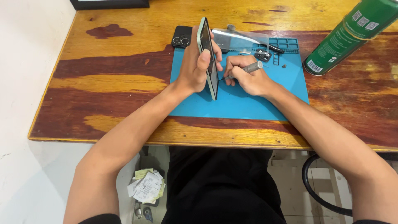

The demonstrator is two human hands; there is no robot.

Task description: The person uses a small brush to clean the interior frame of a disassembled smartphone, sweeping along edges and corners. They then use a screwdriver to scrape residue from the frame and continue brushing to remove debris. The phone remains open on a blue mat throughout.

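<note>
Wooden and varnished, the desk (124, 58) is streaked dark red and yellow, with a blue work mat (248, 103) lying toward its far edge, right of centre. Just off the mat's far left corner a black camera piece (181, 36) rests on the wood. My left hand (195, 66) is wrapped around a pale green phone (208, 56), holding it upright on its long edge over the left part of the mat, fingers over the top edge, thumb on the glass side. Thin, stiff, smooth and breakable, I judge, so it is best gripped by its side rails, not its face. To its right, my right hand (248, 79) is closed around a slim grey screwdriver (246, 69), tip pointing at the phone's lower edge. Small dark parts (263, 55) and a clear plastic sheet (236, 40) lie by the mat's far edge. Near the desk's far right corner a green spray can (352, 35) leans.
</note>
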